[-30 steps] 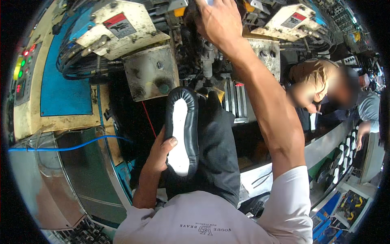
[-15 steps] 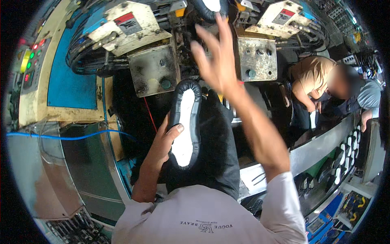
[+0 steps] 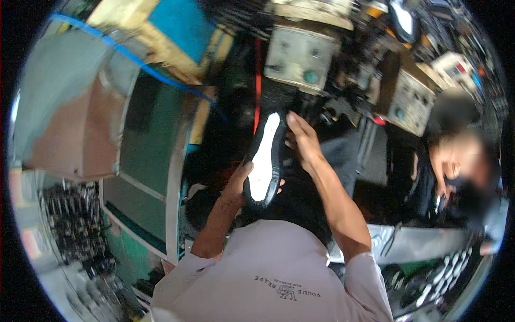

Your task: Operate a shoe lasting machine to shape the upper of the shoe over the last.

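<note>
A black shoe upper (image 3: 263, 161) is held sole side up, its white bottom facing me and its toe pointing away. My left hand (image 3: 237, 185) grips it around the heel end, thumb on the near side and fingertips showing past the other edge. Close beside the toe, on its right, my right hand (image 3: 306, 140) has its fingers stretched out and apart from the thumb. Whether those fingertips touch the shoe cannot be made out. A second black shoe with a white bottom (image 3: 403, 21) sits in the machine at the far right.
Ahead stand machine boxes with knobs, a left one (image 3: 300, 56) and a right one (image 3: 410, 102). A blue hose (image 3: 134, 59) crosses the cabinet at left. To the right, a co-worker (image 3: 456, 161) sits behind a metal-edged conveyor (image 3: 429, 242) with several shoes. Racked dark parts (image 3: 72, 220) are lower left.
My right hand has come back from the shoe in the machine to beside the held shoe's toe. The view has swung left, and the held shoe now tilts with its toe rightward.
</note>
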